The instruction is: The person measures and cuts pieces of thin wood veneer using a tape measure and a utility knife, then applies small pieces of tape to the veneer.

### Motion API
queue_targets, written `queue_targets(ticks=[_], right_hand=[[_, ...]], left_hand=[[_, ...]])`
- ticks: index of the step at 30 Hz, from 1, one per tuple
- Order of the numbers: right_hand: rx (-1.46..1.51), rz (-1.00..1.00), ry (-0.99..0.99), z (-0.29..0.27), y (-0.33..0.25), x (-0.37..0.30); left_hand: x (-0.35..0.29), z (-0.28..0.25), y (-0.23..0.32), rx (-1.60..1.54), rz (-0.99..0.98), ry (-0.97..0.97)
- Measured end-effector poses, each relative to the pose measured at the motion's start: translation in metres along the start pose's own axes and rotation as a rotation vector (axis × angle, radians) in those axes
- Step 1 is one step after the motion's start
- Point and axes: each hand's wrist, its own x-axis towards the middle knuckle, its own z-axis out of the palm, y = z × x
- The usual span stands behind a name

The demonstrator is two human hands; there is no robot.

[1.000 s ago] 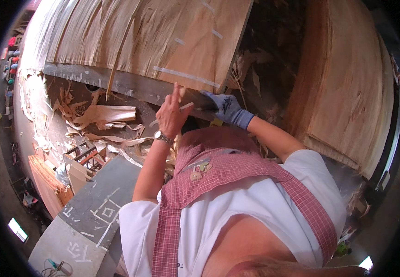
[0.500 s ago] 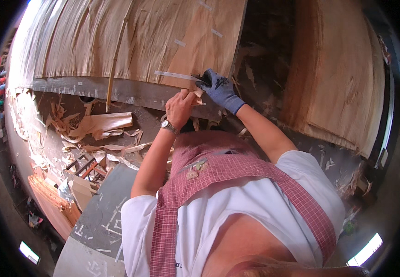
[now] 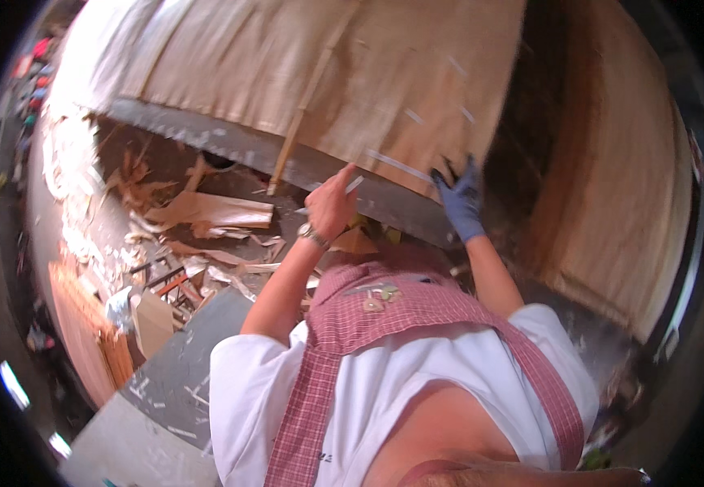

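My bare left hand (image 3: pixel 332 206), with a watch on its wrist, is at the front edge of the grey bench (image 3: pixel 246 146). Its index finger points out and the others are curled round a thin pale strip (image 3: pixel 354 184), whose exact kind is blurred. My right hand (image 3: pixel 462 200), in a blue-grey glove with dark fingertips, rests spread at the near edge of a wood veneer sheet (image 3: pixel 417 81). A long strip of white tape (image 3: pixel 399 164) runs along that edge between my hands. Shorter tape pieces (image 3: pixel 414 117) stick to the sheet farther back.
A thin wooden stick (image 3: pixel 303 114) lies across the veneer and overhangs the bench. Veneer scraps (image 3: pixel 214 209) litter the area at left, beside a grey board (image 3: pixel 181 365). Another veneer stack (image 3: pixel 620 195) stands at right, across a dark gap.
The view has shifted, moving the bench rightward and down in the picture. My right fingers have spread apart from their bent grip. My left hand has parted from the veneer scrap it pinched.
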Motion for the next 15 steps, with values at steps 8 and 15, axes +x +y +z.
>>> queue_targets(ticks=[8, 15], right_hand=[[-0.151, 0.031, 0.006, 0.009, -0.013, -0.007], [0.039, -0.188, -0.172, 0.079, -0.130, -0.027]], left_hand=[[0.030, -0.059, -0.166, -0.542, -0.423, 0.275], [0.114, -0.141, -0.346, -0.767, -0.729, 0.195]])
